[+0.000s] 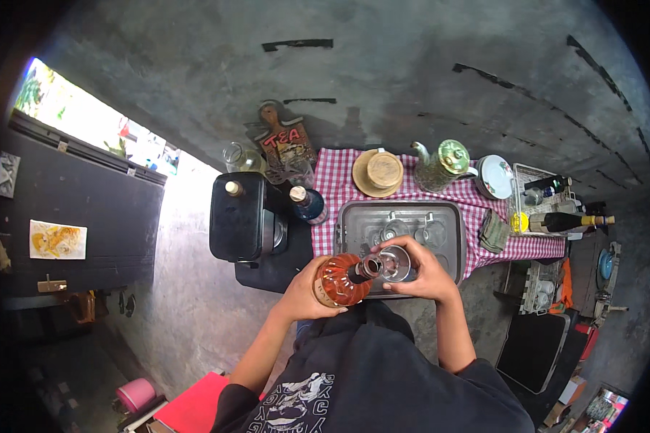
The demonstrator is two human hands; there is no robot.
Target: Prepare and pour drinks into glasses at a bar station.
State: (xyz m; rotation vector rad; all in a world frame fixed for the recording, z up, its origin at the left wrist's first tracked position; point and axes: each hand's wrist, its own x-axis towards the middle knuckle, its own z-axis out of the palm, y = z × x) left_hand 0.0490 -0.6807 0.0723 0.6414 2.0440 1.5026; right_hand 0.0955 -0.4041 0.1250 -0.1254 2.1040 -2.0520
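Observation:
My left hand (303, 294) is wrapped round a bottle (339, 283) of amber-red liquid with ribbed glass and a dark neck. The bottle tilts to the right, its open mouth close to the rim of a small clear glass (395, 264). That glass is gripped by my right hand (427, 273), its mouth turned toward the bottle. Whether any liquid runs between them I cannot tell. Just beyond my hands lies a dark grey tray (449, 238) with rounded corners. Several clear glass cups (432, 232) stand on it, partly hidden by my right hand.
A black appliance (240, 216) and a dark blue bottle (310, 207) stand left of the tray. Behind it, on a checked cloth (332, 169), are a wooden-lidded pot (384, 170) and a green-lidded teapot (452, 160). Plates (496, 178) and a rack with bottles (562, 222) are to the right.

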